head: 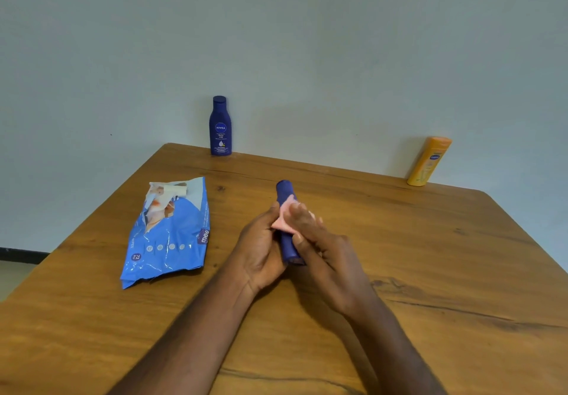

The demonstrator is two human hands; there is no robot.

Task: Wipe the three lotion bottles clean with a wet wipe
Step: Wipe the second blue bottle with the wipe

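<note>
Lying flat on the wooden table [430,256], furthest left, is a blue wet-wipe pack [167,234] with its top torn open and a pale wipe end poking out near the far edge; how full it is cannot be told. Behind it, at the table's far edge against the wall [276,41], stands an upright dark blue Nivea bottle [220,126], cap on.

Nearer the middle, both forearms reach forward from the bottom of the view and meet over the table. The left hand [261,247] cradles a second dark blue bottle [287,225] from the left side, fingers curled round its lower body, the thumb against its upper part. This bottle is tilted away from the person, cap end pointing to the far side, base towards the wrists. The right hand [319,241] lies over the bottle's right side, its fingers pressing a pink wet wipe [284,214] onto the bottle just below the cap; the wipe is bunched between both hands.

Far right, at the table's back edge, an orange-yellow lotion bottle [428,161] stands closed, well apart from the hands.
</note>
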